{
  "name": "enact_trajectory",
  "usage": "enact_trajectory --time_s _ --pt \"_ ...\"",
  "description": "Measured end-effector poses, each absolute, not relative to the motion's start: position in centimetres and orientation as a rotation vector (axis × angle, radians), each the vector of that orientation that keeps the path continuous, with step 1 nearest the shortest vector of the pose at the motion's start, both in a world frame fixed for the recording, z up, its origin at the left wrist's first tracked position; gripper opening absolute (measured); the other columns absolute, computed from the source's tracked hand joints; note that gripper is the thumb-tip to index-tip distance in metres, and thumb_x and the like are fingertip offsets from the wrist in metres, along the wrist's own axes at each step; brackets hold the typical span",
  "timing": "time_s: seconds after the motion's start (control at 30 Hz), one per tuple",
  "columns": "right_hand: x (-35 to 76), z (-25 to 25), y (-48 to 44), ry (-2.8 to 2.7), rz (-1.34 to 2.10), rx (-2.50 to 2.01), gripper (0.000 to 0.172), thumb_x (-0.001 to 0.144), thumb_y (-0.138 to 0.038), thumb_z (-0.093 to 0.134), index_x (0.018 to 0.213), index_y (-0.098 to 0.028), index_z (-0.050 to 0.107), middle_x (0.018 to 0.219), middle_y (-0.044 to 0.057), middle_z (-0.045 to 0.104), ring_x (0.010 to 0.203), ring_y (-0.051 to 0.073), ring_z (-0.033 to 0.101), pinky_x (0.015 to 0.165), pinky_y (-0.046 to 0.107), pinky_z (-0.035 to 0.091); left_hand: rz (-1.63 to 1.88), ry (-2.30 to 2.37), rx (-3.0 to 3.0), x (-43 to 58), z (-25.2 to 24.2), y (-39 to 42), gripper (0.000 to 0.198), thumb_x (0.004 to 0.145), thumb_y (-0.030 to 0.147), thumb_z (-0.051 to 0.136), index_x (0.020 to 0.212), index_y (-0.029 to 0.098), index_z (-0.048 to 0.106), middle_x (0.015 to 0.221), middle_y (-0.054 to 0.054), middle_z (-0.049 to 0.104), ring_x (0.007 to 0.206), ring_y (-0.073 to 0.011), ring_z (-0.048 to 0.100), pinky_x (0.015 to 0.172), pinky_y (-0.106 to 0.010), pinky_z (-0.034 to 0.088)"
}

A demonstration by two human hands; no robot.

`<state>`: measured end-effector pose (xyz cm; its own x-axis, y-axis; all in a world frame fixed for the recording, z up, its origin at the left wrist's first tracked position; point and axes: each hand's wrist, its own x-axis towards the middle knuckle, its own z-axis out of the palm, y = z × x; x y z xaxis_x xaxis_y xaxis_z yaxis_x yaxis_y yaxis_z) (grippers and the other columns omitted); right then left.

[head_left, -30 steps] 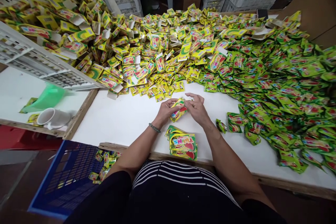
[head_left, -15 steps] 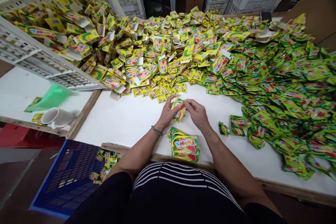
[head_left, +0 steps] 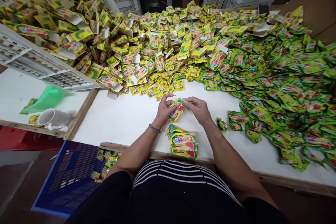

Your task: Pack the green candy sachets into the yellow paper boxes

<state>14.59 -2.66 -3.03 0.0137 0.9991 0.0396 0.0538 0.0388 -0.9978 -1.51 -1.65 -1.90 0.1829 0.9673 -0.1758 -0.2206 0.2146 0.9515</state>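
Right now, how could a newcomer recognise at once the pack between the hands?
Over the white table are the left hand and right hand. Between them is the yellow-green pack; unlike similar packs lying nearer the striped shirt, it is held.

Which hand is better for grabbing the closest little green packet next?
Probably the right hand: it's nearer the green packet, on the same side. The left hand is farther away, holding the box.
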Motion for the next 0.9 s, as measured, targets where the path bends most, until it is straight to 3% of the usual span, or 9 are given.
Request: enact_trajectory --time_s 0.13,0.5,0.6,0.73,0.9 --pt "14.5 -3.1 -2.6 -1.225 1.196 -1.247 0.031 0.069 -0.048 0.074 0.085 -0.021 0.073 0.08 0.002 0.072 0.073 0.018 0.063 0.072 0.033 0.052 1.051 1.003 0.966 -1.7 -2.0 -1.6 0.061 0.057 0.037 0.085 0.104 0.02 0.05 0.066 0.007 0.062 0.054 -0.007 0.056 0.054 -0.019 0.042" --pt "15.6 -2.2 -2.5 -1.021 1.46 -1.169 0.027 0.061 -0.037 0.08 0.083 -0.021 0.078 0.081 0.001 0.075 0.073 0.016 0.064 0.074 0.032 0.049 1.005 0.963 0.992 -1.9 -1.8 -1.5 0.056 0.059 0.036 0.084 0.104 0.016 0.057 0.07 0.002 0.069 0.061 -0.0103 0.063 0.06 -0.022 0.047" --pt "16.0 -2.5 -2.6 -1.113 1.406 -1.152 0.022 0.066 -0.035 0.077 0.084 -0.023 0.078 0.088 0.001 0.074 0.08 0.016 0.063 0.075 0.03 0.048 1.031 0.969 0.974 -1.8 -1.9 -1.5 0.056 0.059 0.038 0.084 0.104 0.016 0.057 0.07 0.001 0.07 0.06 -0.0106 0.063 0.06 -0.022 0.047" --pt "16.0 -2.9 -2.8 -1.18 1.338 -1.168 0.026 0.075 -0.039 0.068 0.093 -0.023 0.077 0.084 0.002 0.07 0.071 0.014 0.058 0.067 0.03 0.048 1.151 0.99 0.936 -1.5 -1.7 -1.4 0.054 0.06 0.042 0.083 0.101 0.016 0.058 0.067 0.002 0.068 0.058 -0.0098 0.062 0.059 -0.022 0.047" --pt "14.3 -2.0 -3.8 -1.42 0.802 -1.285 0.023 0.082 -0.034 0.06 0.091 -0.021 0.076 0.084 0.006 0.067 0.077 0.017 0.061 0.069 0.032 0.049 1.21 1.019 0.909 -1.8 -1.6 -1.3 0.053 0.061 0.042 0.082 0.101 0.016 0.059 0.068 0.003 0.068 0.057 -0.0087 0.06 0.057 -0.021 0.045"
